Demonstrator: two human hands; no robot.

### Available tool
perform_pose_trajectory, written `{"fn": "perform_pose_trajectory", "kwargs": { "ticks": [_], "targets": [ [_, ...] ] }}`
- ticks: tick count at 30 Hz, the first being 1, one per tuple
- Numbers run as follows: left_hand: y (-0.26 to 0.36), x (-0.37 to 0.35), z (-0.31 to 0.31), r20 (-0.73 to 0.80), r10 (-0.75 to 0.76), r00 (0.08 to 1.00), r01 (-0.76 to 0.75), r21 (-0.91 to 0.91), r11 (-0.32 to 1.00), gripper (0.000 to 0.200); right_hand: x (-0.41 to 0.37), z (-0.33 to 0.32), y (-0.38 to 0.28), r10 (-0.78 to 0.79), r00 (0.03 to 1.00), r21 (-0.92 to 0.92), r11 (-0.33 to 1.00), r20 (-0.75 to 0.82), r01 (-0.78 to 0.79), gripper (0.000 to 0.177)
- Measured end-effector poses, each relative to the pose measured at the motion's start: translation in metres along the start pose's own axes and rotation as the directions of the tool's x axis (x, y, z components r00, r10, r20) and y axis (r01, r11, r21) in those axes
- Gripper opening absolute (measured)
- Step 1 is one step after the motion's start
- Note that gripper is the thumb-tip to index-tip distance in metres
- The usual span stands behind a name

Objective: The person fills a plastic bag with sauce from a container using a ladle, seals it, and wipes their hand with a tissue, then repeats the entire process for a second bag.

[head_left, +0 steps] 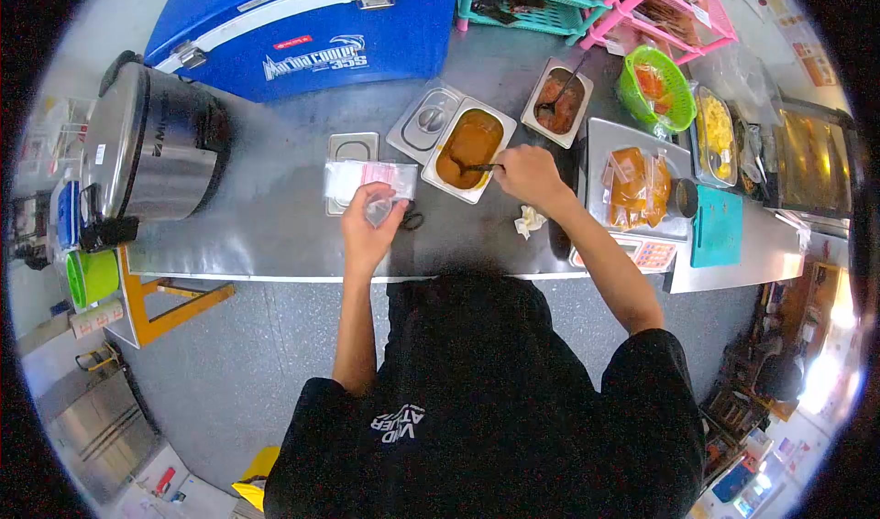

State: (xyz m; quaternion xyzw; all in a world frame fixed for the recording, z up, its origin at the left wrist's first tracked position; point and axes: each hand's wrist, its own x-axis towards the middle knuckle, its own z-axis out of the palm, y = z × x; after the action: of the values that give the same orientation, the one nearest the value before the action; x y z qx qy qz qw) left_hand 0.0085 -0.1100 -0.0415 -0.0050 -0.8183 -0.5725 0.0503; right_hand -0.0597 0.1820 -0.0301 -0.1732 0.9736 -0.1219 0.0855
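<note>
My left hand (pixel 368 237) is closed around a small clear plastic bag (pixel 378 211), held above the front of the steel table. Just behind it, a stack of flat clear bags with red print (pixel 352 178) lies over a metal lid (pixel 354 143). My right hand (pixel 532 176) grips the handle of a dark spoon (pixel 480 167), whose bowl dips into orange-brown sauce (pixel 475 140) in a steel pan (pixel 447 185). Against that pan's left side lies another metal lid (pixel 423 120). Dark scissors (pixel 412 217) are partly visible beside my left hand.
A second pan (pixel 528 116) holds reddish food and a black spoon (pixel 554 105). To the right, a tray (pixel 600 134) carries filled orange bags (pixel 636 182) above a scale (pixel 646 253). Crumpled tissue (pixel 529 221) lies nearby. A blue cooler (pixel 312 33) and steel pot (pixel 165 143) stand behind and left.
</note>
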Motion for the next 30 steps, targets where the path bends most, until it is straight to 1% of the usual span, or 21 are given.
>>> {"fn": "perform_pose_trajectory", "kwargs": {
  "ticks": [1,4,7,9,12,13,15,16,19,21,24,27,28,30],
  "targets": [
    [0.0,-0.001,-0.001,0.006,-0.065,0.998,0.065,-0.035,0.997,0.033,-0.004,0.002,0.003,0.018,1.0,0.04,0.999,0.002,-0.018,0.022],
    [0.007,0.001,-0.002,-0.046,-0.084,0.995,0.083,-0.04,0.996,0.035,-0.015,0.003,0.014,0.062,0.998,0.165,0.984,0.011,-0.063,0.024],
    [-0.002,0.004,-0.002,-0.047,-0.019,0.999,0.018,-0.02,1.0,0.034,-0.029,0.007,0.03,0.096,0.995,0.325,0.941,0.019,-0.097,0.027],
    [-0.005,0.006,-0.002,-0.043,-0.039,0.998,0.037,-0.057,0.998,0.032,-0.039,0.019,0.04,0.14,0.99,0.45,0.883,0.014,-0.131,0.03],
    [0.005,0.008,0.002,-0.025,-0.077,0.997,0.072,-0.145,0.987,0.03,-0.048,0.042,0.053,0.165,0.977,0.666,0.715,0.134,-0.212,0.03],
    [0.008,0.009,0.004,-0.017,-0.09,0.996,0.085,-0.177,0.98,0.029,-0.051,0.046,0.055,0.176,0.976,0.679,0.701,0.131,-0.218,0.03],
    [0.006,0.013,0.007,-0.016,-0.044,0.999,0.04,-0.189,0.981,0.03,-0.058,0.053,0.053,0.196,0.973,0.705,0.672,0.124,-0.225,0.03],
    [0.005,0.014,0.008,-0.017,-0.021,1.0,0.017,-0.196,0.98,0.031,-0.061,0.055,0.051,0.22,0.972,0.702,0.68,0.081,-0.212,0.03],
    [0.013,0.015,0.012,-0.004,-0.022,1.0,0.021,-0.21,0.978,0.029,-0.068,0.053,0.041,0.283,0.959,0.67,0.717,-0.026,-0.193,0.03],
    [0.019,0.017,0.013,-0.006,-0.052,0.999,0.05,-0.225,0.973,0.028,-0.071,0.046,0.036,0.312,0.948,0.623,0.754,-0.065,-0.206,0.031],
    [0.023,0.019,0.015,-0.003,-0.09,0.996,0.086,-0.253,0.964,0.028,-0.072,0.046,0.038,0.308,0.943,0.642,0.749,-0.121,-0.162,0.03],
    [0.029,0.022,0.017,0.01,-0.112,0.994,0.11,-0.288,0.951,0.028,-0.072,0.047,0.044,0.355,0.934,0.677,0.696,-0.031,-0.242,0.027],
    [0.03,0.022,0.017,0.014,-0.118,0.993,0.117,-0.3,0.947,0.028,-0.072,0.043,0.044,0.346,0.937,0.695,0.685,-0.045,-0.219,0.026],
    [0.027,0.028,0.018,0.016,-0.024,1.0,0.028,-0.23,0.973,0.027,-0.074,0.03,0.043,0.329,0.942,0.73,0.661,-0.073,-0.174,0.025]
  ]
}}
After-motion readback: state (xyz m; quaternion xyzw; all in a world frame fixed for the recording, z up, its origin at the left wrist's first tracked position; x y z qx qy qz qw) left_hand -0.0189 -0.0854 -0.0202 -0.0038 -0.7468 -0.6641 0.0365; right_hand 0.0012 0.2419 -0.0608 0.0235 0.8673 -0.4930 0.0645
